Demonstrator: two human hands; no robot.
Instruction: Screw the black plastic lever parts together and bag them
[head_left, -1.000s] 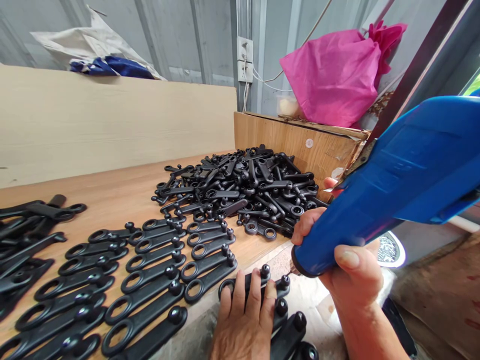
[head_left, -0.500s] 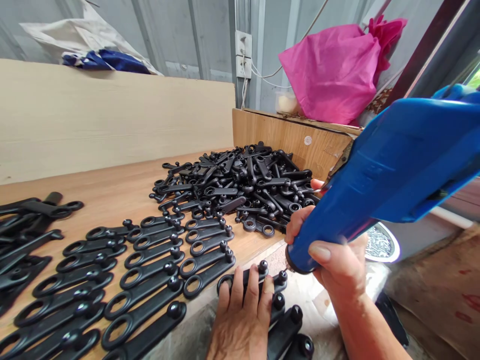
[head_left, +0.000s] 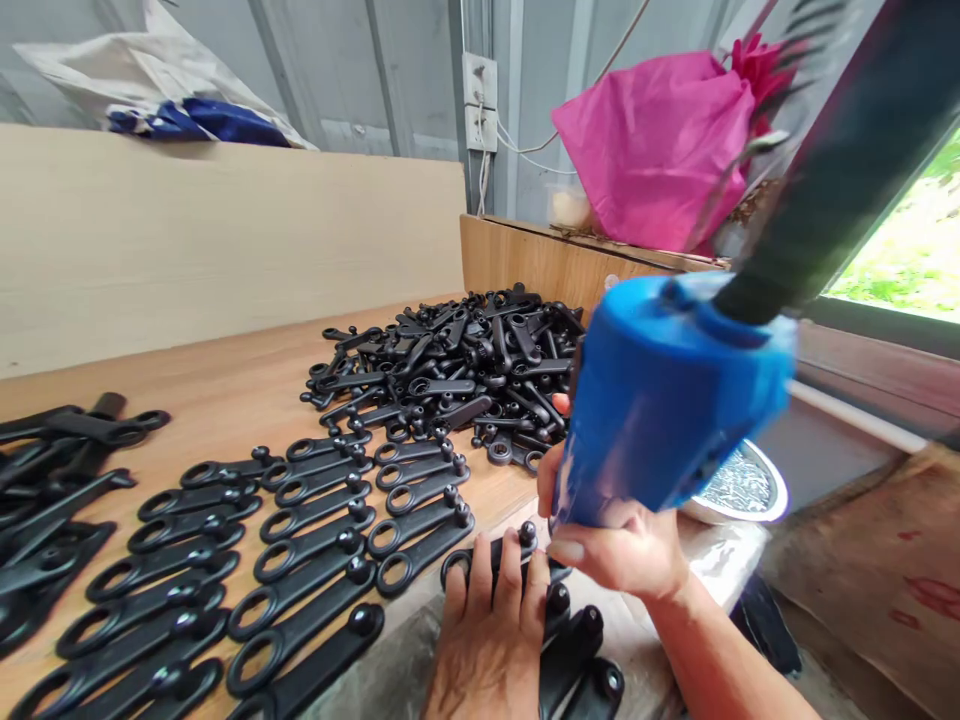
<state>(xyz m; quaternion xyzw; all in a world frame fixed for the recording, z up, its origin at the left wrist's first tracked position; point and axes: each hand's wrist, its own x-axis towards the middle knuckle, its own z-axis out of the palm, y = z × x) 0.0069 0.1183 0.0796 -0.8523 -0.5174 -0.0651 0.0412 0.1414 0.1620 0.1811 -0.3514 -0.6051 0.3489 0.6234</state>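
Near the front edge of the surface [head_left: 225, 400], the right hand [head_left: 626, 550] holds a blue power tool [head_left: 652, 410], slanting downward. The left hand [head_left: 487, 640], fingers slightly spread, lies on a black handle [head_left: 496, 553], its knob [head_left: 528, 534] pointing rightward.

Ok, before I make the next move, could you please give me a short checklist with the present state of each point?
1. Left hand on the black part: ok, fingers lie over it.
2. Right hand around the blue tool: ok, it is gripped.
3. Tool's tip seated on a part: cannot tell, the tip is hidden.
4. Space between the hands: not ok, I would judge; left fingertips lie very near the right thumb.
5. Laid-out rows apart from one another: ok, gaps show between the columns.
6. Metal pieces available: ok, the white bowl holds many.
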